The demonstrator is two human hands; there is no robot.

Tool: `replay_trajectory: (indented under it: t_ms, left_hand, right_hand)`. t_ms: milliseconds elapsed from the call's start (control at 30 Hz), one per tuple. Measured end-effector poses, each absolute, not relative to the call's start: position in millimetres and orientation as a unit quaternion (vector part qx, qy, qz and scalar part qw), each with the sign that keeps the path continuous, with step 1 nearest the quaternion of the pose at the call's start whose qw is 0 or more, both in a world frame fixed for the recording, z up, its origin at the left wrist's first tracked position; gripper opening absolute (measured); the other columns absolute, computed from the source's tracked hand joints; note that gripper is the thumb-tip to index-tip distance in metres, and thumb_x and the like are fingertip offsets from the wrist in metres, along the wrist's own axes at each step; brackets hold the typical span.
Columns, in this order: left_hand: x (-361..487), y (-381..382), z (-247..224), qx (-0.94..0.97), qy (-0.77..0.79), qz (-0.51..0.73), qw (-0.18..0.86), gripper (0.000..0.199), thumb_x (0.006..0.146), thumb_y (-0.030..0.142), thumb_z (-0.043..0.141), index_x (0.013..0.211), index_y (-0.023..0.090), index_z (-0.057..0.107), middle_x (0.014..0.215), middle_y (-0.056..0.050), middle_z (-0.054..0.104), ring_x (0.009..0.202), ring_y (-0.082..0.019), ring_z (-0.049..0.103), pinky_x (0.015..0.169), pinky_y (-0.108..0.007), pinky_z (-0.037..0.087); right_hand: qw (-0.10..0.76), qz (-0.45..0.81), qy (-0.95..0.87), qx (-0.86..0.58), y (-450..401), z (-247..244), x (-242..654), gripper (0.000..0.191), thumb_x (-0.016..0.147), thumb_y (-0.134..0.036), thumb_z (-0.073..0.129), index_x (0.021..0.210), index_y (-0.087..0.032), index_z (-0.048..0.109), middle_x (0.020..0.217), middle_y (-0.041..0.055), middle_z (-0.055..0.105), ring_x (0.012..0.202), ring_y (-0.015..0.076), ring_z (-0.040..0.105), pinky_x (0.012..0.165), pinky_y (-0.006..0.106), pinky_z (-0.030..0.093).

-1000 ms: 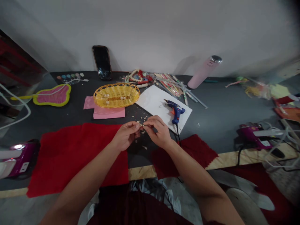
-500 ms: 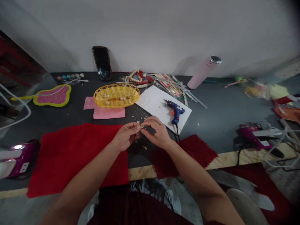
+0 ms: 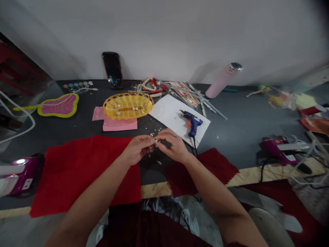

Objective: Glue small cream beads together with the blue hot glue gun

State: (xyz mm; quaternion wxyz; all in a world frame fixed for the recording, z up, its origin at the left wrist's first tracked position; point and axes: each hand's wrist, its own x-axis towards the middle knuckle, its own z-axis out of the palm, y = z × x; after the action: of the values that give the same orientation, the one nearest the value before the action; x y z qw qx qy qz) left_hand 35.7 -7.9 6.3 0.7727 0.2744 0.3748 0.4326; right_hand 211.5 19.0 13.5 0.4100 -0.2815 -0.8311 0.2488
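Note:
My left hand [image 3: 139, 148] and my right hand [image 3: 172, 144] meet fingertip to fingertip above the dark table [image 3: 244, 127]. Both pinch a tiny pale piece [image 3: 156, 140], too small and too covered by the fingers to name. Small pale crumbs [image 3: 152, 134] lie scattered on the table just beyond the fingers, and a few more lie beneath them. A red cloth [image 3: 84, 171] spreads under my left forearm. Below my right forearm is a darker red cloth [image 3: 216, 166] with a zigzag edge.
A yellow woven basket [image 3: 128, 99] holding several small pale cubes sits on pink sheets [image 3: 120, 125]. Right of it, a blue glue gun [image 3: 192, 122] rests on white board [image 3: 167, 109], its cord running toward me. A phone [image 3: 113, 70] and pink bottle [image 3: 223, 80] stand near the wall.
Both hands stay together in nearly the same place, with only slight finger movement. A little more of the pale piece shows between the fingertips.

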Motion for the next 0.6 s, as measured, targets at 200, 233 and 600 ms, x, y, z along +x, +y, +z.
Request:
replay_trajectory:
  t_ms: [200,233,600]
  left_hand:
    - [36.6,-7.7,8.9,0.269,0.389,0.438,0.764,0.015,0.068,0.026,0.072,0.073,0.012,0.068,0.057,0.001,0.054,0.054,-0.007,0.048,0.057,-0.022,0.039]
    - [36.8,-7.6,9.6,0.267,0.389,0.442,0.763,0.015,0.069,0.027,0.071,0.072,0.012,0.067,0.057,0.001,0.053,0.054,-0.007,0.048,0.057,-0.022,0.039]
    - [35.0,-5.9,16.4,0.244,0.387,0.48,0.748,0.017,0.07,0.027,0.071,0.073,0.011,0.068,0.073,-0.004,0.061,0.057,-0.007,0.045,0.056,-0.021,0.041]
  right_hand:
    - [0.412,0.278,-0.816,-0.296,18.9,8.8,211.2,0.024,0.083,-0.021,0.058,0.107,-0.021,0.058,0.098,0.0083,0.061,0.091,0.0168,0.058,0.074,0.032,0.053]
    - [0.414,0.286,-0.811,-0.3,18.9,8.2,211.1,0.025,0.083,-0.022,0.059,0.108,-0.022,0.057,0.098,0.0084,0.06,0.09,0.0164,0.058,0.071,0.03,0.053]
    - [0.476,0.282,-0.765,-0.328,21.2,8.7,213.4,0.015,0.086,-0.018,0.052,0.099,-0.021,0.061,0.087,0.0061,0.063,0.084,0.017,0.059,0.074,0.035,0.05]
